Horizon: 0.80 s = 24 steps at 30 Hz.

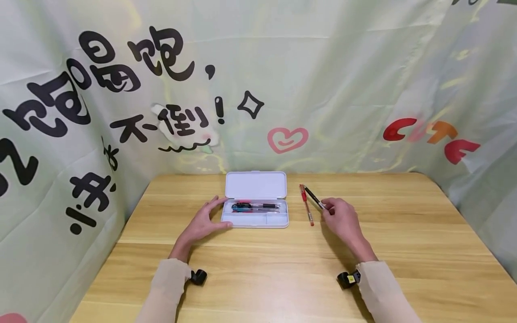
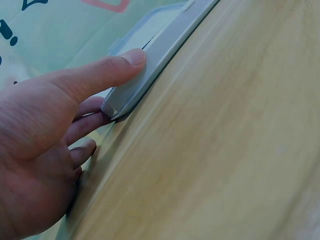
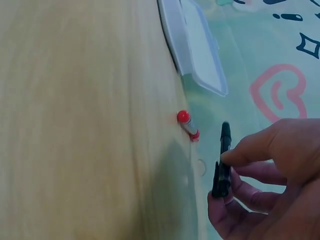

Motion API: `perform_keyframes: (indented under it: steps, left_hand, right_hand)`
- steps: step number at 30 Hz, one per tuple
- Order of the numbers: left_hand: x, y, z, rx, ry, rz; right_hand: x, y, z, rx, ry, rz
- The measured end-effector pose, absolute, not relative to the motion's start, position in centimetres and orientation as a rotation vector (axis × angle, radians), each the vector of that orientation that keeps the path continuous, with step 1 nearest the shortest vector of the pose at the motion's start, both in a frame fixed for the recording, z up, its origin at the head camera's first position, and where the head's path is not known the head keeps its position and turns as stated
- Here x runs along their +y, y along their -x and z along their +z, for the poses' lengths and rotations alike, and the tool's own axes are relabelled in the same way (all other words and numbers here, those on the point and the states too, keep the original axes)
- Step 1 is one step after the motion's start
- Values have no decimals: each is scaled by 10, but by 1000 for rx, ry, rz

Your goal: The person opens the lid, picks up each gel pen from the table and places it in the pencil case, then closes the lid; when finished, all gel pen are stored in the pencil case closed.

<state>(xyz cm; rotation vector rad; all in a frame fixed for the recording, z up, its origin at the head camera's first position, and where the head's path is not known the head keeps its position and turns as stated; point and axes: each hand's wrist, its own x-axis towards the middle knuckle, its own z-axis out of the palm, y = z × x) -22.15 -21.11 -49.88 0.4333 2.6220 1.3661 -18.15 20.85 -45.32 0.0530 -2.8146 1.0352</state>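
A white pencil case [image 1: 246, 220] lies with its lid raised at the back, several pens [image 1: 254, 207] inside its rear compartment. My left hand [image 1: 203, 222] holds the case's left end. In the left wrist view, the thumb presses on the front wall of the case [image 2: 137, 82], with other fingers behind the corner. To the right, my right hand [image 1: 341, 220] pinches a black pen [image 1: 313, 196] between thumb and fingers near its clip end, as the pen [image 3: 226, 142] shows in the right wrist view. Beside it lies a red pen [image 1: 306, 204], pointing front to back.
The wooden table [image 1: 266, 269] extends in front of the case and to both sides. A printed cloth [image 1: 343, 89] with lettering and a pink heart hangs behind the table and at its sides. Each wrist carries a small black camera [image 1: 198, 277].
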Motion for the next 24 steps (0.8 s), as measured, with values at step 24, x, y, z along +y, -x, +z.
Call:
perform_keyframes:
  steps: [24]
  left_hand:
    - [-213,224,-501,2641,-443,1346]
  right_hand:
    - [128,195,-450,-2599,-346,1332]
